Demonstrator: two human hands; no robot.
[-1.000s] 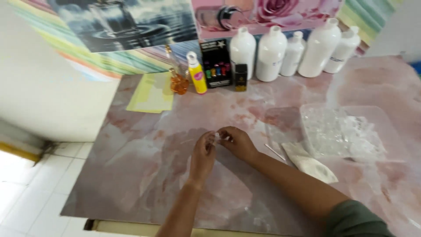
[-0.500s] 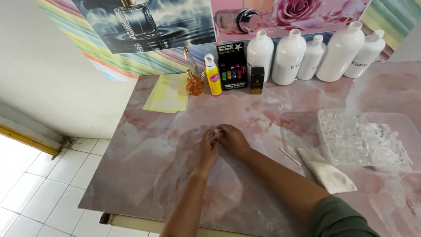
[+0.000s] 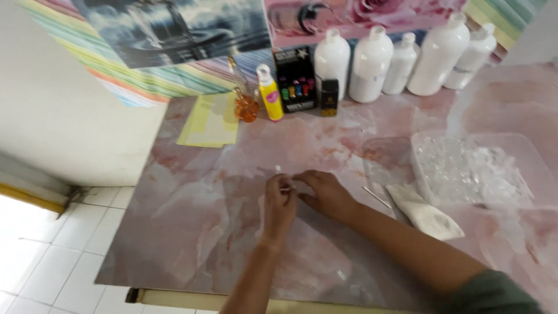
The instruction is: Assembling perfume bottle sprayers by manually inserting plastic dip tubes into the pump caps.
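On the pink marbled desk [image 3: 192,232], far left rear: a pale yellow sheet [image 3: 210,121] lying flat. Just right of it an amber glass bottle [image 3: 246,106], then a yellow squeeze bottle [image 3: 269,93] with white cap, a black box of small coloured vials [image 3: 295,80], a small black bottle [image 3: 329,97]. Behind and further right, a row of five white plastic bottles [image 3: 367,65] along the wall.

Centre of desk: left hand [image 3: 279,204] and right hand [image 3: 326,192] meet, touching. Between them a small white tube-like piece [image 3: 278,170]; its tip shows just above the left-hand fingers [image 3: 273,185], the rest is hidden. Left fingers curled and pressed together around it. Right fingers [image 3: 303,177] drawn close, tips at the same piece; whether they pinch it or only touch it cannot be told.

Right of the hands: a thin white stick [image 3: 376,197] lying flat, a crumpled white bag [image 3: 427,212], then a clear plastic tray [image 3: 535,157] holding clear crinkled pieces.
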